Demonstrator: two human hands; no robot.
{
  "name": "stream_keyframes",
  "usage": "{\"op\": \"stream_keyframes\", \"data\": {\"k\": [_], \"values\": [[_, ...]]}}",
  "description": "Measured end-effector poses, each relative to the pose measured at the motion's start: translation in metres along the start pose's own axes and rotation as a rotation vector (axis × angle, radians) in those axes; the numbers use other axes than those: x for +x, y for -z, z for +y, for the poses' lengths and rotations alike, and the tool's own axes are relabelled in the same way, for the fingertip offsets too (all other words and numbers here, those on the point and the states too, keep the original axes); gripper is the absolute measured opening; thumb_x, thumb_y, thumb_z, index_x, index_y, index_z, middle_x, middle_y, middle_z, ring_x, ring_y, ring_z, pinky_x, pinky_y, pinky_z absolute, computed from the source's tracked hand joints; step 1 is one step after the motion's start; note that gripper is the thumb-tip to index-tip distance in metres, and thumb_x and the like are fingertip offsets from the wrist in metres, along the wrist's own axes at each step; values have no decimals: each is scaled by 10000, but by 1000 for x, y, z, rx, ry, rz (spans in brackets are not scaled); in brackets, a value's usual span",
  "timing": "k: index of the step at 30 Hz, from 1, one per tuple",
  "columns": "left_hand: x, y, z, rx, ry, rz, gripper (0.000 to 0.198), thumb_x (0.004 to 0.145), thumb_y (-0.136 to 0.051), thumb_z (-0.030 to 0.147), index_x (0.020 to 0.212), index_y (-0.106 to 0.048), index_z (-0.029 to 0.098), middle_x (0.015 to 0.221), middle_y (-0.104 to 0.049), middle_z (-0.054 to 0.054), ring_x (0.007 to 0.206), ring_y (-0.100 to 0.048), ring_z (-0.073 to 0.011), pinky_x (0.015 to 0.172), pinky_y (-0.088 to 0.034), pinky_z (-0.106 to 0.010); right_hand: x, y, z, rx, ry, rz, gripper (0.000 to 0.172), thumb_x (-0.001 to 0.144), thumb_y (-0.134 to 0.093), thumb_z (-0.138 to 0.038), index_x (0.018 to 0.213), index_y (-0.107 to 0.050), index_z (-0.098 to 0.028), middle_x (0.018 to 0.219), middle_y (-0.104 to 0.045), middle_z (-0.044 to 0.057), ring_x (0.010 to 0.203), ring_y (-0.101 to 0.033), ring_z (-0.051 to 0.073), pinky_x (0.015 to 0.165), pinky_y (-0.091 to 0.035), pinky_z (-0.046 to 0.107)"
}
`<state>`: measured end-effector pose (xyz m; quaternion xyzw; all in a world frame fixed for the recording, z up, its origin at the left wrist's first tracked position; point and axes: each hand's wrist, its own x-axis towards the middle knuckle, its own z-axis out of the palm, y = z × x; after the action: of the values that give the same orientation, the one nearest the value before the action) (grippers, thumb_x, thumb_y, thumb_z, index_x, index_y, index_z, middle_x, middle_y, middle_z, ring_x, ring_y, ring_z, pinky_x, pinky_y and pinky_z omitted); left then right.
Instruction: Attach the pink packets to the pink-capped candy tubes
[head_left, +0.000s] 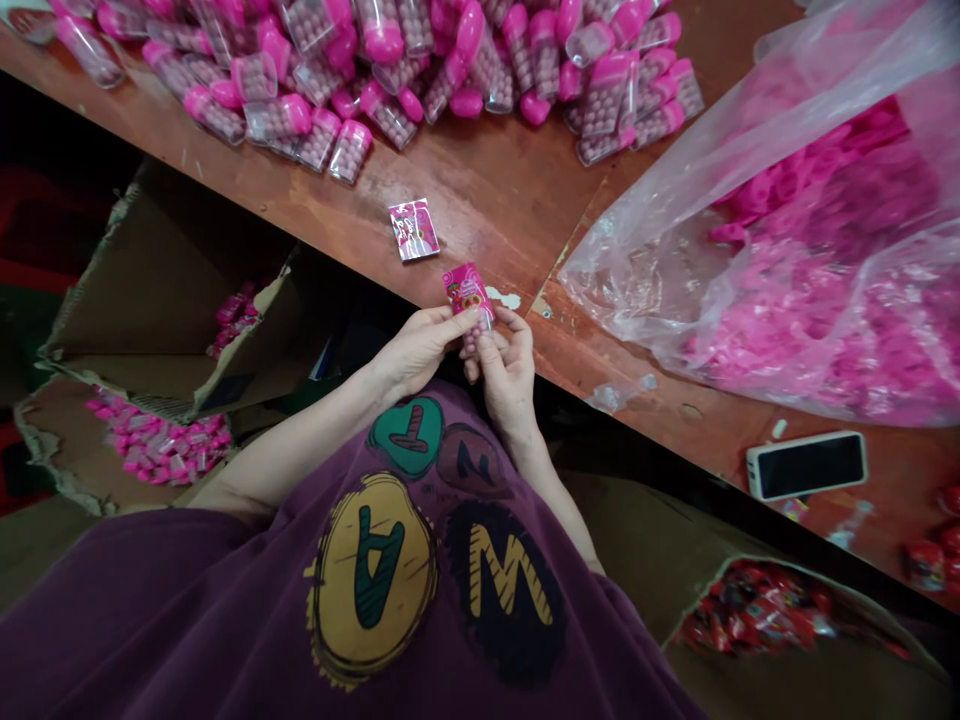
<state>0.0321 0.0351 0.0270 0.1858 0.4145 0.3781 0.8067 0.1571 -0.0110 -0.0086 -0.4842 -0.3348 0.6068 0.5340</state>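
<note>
Both my hands meet at the near edge of the wooden table [510,200], just above my lap. My left hand [420,345] and my right hand [506,365] pinch a small clear candy bottle with a pink sticker label [469,290] between their fingertips. The label stands up above my fingers. A second loose sticker [414,229] lies flat on the table a little beyond them. A big heap of pink-capped candy bottles [390,60] covers the far side of the table.
A large clear plastic bag of pink parts [810,250] lies at the right. A phone [806,465] rests by the near right edge. Open cardboard boxes [150,300] with finished pink bottles stand on the floor at left, and another box [757,610] with red packets at lower right.
</note>
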Motion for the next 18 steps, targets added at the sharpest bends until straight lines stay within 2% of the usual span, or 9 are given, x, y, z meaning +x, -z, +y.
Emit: {"op": "stream_keyframes", "data": {"k": [5, 8, 11, 18], "values": [[0, 7, 1, 11, 40, -109, 318, 800, -907, 371, 830, -711, 122, 700, -634, -15, 613, -589, -115, 622, -522, -266, 1, -2, -1, -7, 11, -5, 502, 951, -714, -579, 1277, -428, -326, 754, -606, -85, 479, -453, 72, 470, -392, 233], [3, 7, 1, -61, -12, -36, 345, 815, -896, 403, 805, -696, 122, 685, -623, -5, 581, -549, -90, 576, -483, -236, 1, -4, -2, -31, 12, -24, 503, 946, -730, -560, 1273, -432, -322, 785, -644, -74, 485, -470, 68, 472, -393, 226], [3, 8, 1, -85, -19, 33, 333, 793, -918, 357, 799, -692, 112, 679, -634, -7, 568, -544, -81, 553, -460, -223, 2, -5, -2, -13, 16, -53, 527, 928, -760, -539, 1280, -435, -320, 785, -661, -75, 485, -490, 67, 472, -397, 218], [-6, 20, 7, -97, -34, 32, 345, 784, -918, 359, 763, -689, 102, 689, -646, -23, 586, -582, -105, 582, -518, -260, 15, -3, 9, 45, -47, -161, 548, 895, -796, -532, 1270, -461, -312, 748, -668, -93, 456, -501, 66, 456, -417, 208]]}}
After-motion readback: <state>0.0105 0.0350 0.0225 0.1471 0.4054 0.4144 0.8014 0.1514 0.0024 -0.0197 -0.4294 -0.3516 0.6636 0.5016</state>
